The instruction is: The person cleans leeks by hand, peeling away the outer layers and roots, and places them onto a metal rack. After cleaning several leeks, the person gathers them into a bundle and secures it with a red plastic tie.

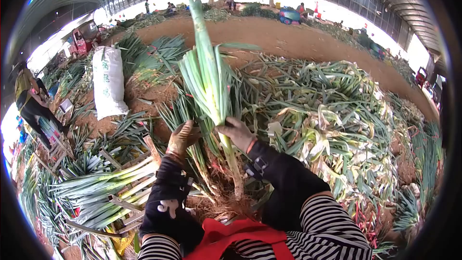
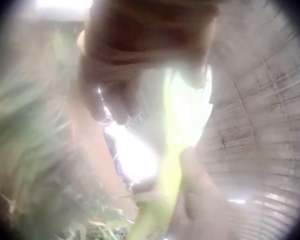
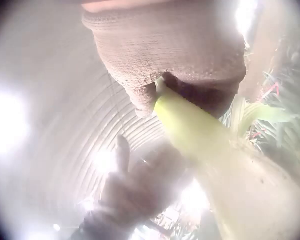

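My gloved right hand [image 1: 237, 134] grips a long leek [image 1: 210, 84] around its stalk, just below where the green leaves fan out. The leek stands almost upright, leaves pointing up and away, its pale root end low before my red apron. In the right wrist view the gloved fingers [image 3: 205, 95] curl around the pale stalk [image 3: 200, 130]. Close on the stalk's left side is my gloved left hand [image 1: 184, 137], fingers loosely bent and holding nothing. The left wrist view is blurred, with the leek [image 2: 172, 150] passing beyond that hand. More leeks [image 1: 199, 163] stand bunched beneath my hands.
Trimmed leeks [image 1: 103, 190] lie across a wooden rack [image 1: 125, 204] at left. A white sack [image 1: 109, 79] stands behind it. Heaped leek leaves [image 1: 332, 130] cover the right side. Another person [image 1: 33, 98] is at far left, near a red vehicle [image 1: 84, 38]. A dirt lane [image 1: 288, 38] crosses behind.
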Motion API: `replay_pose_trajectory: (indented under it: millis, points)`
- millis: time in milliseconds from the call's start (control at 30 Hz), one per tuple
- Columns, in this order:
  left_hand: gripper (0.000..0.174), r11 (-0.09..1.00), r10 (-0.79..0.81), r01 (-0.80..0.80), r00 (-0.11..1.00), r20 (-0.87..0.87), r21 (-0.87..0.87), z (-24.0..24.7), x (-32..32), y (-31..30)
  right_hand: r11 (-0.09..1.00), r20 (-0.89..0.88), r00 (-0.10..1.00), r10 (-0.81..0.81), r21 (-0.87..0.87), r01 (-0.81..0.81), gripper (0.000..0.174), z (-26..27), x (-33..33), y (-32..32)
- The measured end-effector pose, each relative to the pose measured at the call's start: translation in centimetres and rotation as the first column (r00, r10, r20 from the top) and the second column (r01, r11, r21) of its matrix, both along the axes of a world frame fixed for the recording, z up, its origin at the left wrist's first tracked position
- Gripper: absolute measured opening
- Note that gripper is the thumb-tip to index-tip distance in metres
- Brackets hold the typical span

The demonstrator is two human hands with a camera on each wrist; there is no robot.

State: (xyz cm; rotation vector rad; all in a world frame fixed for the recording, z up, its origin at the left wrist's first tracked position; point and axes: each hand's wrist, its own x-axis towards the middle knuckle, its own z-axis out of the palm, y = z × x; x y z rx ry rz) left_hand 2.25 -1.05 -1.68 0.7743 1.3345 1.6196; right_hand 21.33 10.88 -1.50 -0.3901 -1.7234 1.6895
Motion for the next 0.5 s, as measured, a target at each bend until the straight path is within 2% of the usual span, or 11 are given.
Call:
replay_pose_trajectory:
  millis: [67,133,200,233,300,333,367,400,433,467,500]
  points:
    - [0.071,0.981,-0.075,0.055,0.992,0.100,0.186,0.4,1.3,0.3,0.955,0.081,0.996,-0.047,0.297,0.021,0.026,-1.7,-0.8,0.1]
    - [0.069,0.933,-0.220,0.127,0.942,0.253,0.337,0.7,2.1,0.7,0.906,0.084,0.996,-0.038,0.424,-0.001,0.027,-1.1,-1.2,-1.2]
    - [0.062,0.870,-0.264,0.063,0.897,0.355,0.490,-0.5,2.6,1.7,0.832,0.139,0.962,-0.235,0.541,0.125,0.028,-0.4,-1.2,-3.1]
    - [0.063,0.869,-0.209,-0.049,0.866,0.455,0.492,-0.4,3.1,1.6,0.859,0.121,0.970,-0.211,0.497,0.124,0.032,-0.5,-1.9,-3.2]
    - [0.072,0.884,-0.229,-0.015,0.857,0.461,0.468,-1.0,2.2,1.1,0.910,0.171,0.976,-0.136,0.412,0.055,0.031,0.6,-1.2,-3.0]
    - [0.077,0.887,-0.159,-0.102,0.848,0.505,0.451,-0.3,2.6,0.4,0.982,0.151,0.988,-0.024,0.188,-0.005,0.030,0.8,-1.1,-2.8]
    - [0.082,0.878,-0.093,-0.185,0.838,0.537,0.442,1.1,2.7,-0.1,0.997,0.098,0.992,0.077,-0.031,-0.074,0.028,1.2,-1.0,-2.3]
    - [0.087,0.884,-0.022,-0.260,0.808,0.589,0.389,1.6,2.4,-0.1,0.988,0.093,0.989,0.114,-0.117,-0.103,0.025,1.9,-0.5,-2.1]
    - [0.090,0.868,0.016,-0.328,0.768,0.640,0.372,2.2,1.9,-0.2,0.994,0.184,0.977,0.105,-0.055,-0.096,0.027,2.3,0.0,-2.0]
    - [0.088,0.862,-0.006,-0.339,0.735,0.679,0.375,2.7,1.6,-0.8,0.949,0.271,0.956,0.114,0.256,-0.185,0.029,1.0,0.2,-0.8]
    - [0.087,0.856,-0.033,-0.349,0.700,0.714,0.382,3.6,1.5,-1.4,0.864,0.296,0.950,0.105,0.445,-0.234,0.032,-1.0,-0.2,0.2]
